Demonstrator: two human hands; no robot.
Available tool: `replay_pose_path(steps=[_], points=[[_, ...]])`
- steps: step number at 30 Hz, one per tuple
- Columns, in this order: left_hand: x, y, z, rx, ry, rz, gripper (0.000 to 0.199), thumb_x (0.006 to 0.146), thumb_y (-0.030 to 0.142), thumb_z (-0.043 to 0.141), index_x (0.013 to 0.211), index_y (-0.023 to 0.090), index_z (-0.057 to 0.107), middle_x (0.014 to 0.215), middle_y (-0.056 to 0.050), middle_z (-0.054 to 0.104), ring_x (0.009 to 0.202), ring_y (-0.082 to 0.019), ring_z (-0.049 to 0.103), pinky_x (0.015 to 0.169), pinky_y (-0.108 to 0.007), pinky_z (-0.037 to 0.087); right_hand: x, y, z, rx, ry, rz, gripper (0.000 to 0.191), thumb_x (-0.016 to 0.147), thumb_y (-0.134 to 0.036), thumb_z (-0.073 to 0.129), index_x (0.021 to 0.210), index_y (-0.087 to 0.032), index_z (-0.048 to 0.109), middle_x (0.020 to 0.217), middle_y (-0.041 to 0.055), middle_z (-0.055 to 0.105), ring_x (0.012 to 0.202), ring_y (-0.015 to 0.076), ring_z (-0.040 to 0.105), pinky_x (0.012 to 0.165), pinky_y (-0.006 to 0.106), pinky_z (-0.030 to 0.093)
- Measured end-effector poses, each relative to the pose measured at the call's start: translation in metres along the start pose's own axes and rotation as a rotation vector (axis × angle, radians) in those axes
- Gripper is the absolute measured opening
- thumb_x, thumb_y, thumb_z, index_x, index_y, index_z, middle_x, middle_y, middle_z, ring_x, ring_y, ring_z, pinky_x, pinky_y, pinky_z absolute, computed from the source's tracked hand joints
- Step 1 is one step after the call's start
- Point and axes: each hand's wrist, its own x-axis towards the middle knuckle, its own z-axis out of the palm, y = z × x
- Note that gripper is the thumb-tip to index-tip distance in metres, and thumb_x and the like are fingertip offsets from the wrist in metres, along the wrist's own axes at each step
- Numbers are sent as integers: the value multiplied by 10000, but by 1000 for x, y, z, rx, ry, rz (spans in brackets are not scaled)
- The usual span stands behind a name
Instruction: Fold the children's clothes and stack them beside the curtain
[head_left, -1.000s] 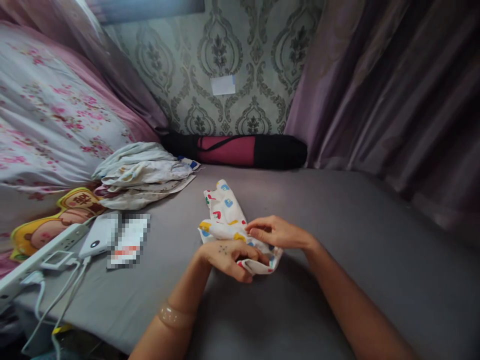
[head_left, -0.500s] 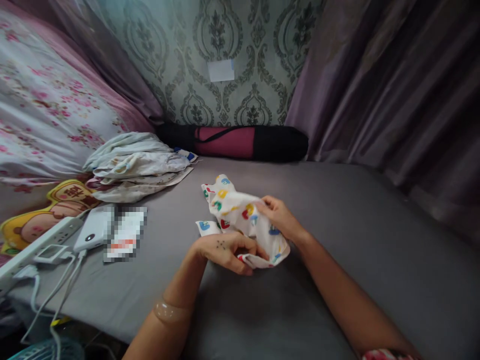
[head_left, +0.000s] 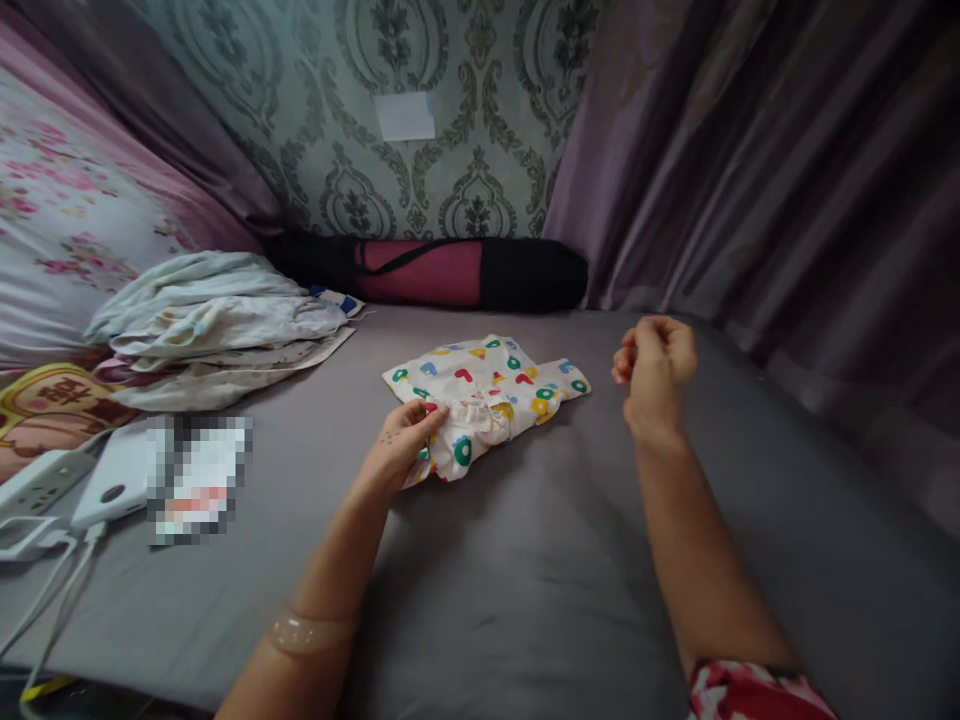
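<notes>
A small white garment [head_left: 480, 375] printed with red, yellow, green and blue shapes lies spread on the grey sheet in front of me. Whether it is a top or bottoms I cannot tell. A gathered, ruffled band runs along its near side. My left hand [head_left: 409, 435] pinches this garment at its near left edge, thumb on top. Off to the right, my right hand [head_left: 658, 375] is raised above the sheet, apart from the cloth. Its fingers are curled in, and nothing shows in them.
Crumpled pale clothes [head_left: 217, 315] are heaped at the left, near a yellow cartoon cushion [head_left: 56, 415]. A white power bank [head_left: 124, 475], a pixelated packet [head_left: 201, 485], a power strip [head_left: 45, 485] and cables lie closer. A black and maroon long bag [head_left: 427, 272] rests against the wall.
The bunched garment now lies flatter and spread out on the sheet. My right hand has let go and moved up to the right. My left hand keeps hold, now at the left edge.
</notes>
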Motion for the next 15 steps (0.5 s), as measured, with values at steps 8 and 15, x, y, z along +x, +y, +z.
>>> replay_pose_path(steps=[8, 15], points=[[-10, 9, -4, 415, -55, -50, 512, 608, 567, 779, 699, 197, 438, 634, 64, 406, 551, -79, 392, 477, -207, 271, -4, 50, 6, -363, -567, 25, 178, 862, -312, 536, 928, -184, 641, 816, 44, 691, 735, 155, 646, 676, 287, 521], [-15, 8, -7, 482, -237, -70, 544, 599, 469, 802, 949, 192, 490, 840, 18, 532, 685, -122, 488, 522, -210, 350, -5, 93, 49, -660, -1085, -119, 386, 852, -82, 422, 1155, -142, 653, 1228, 126, 670, 1149, 217, 603, 1008, 358, 431]])
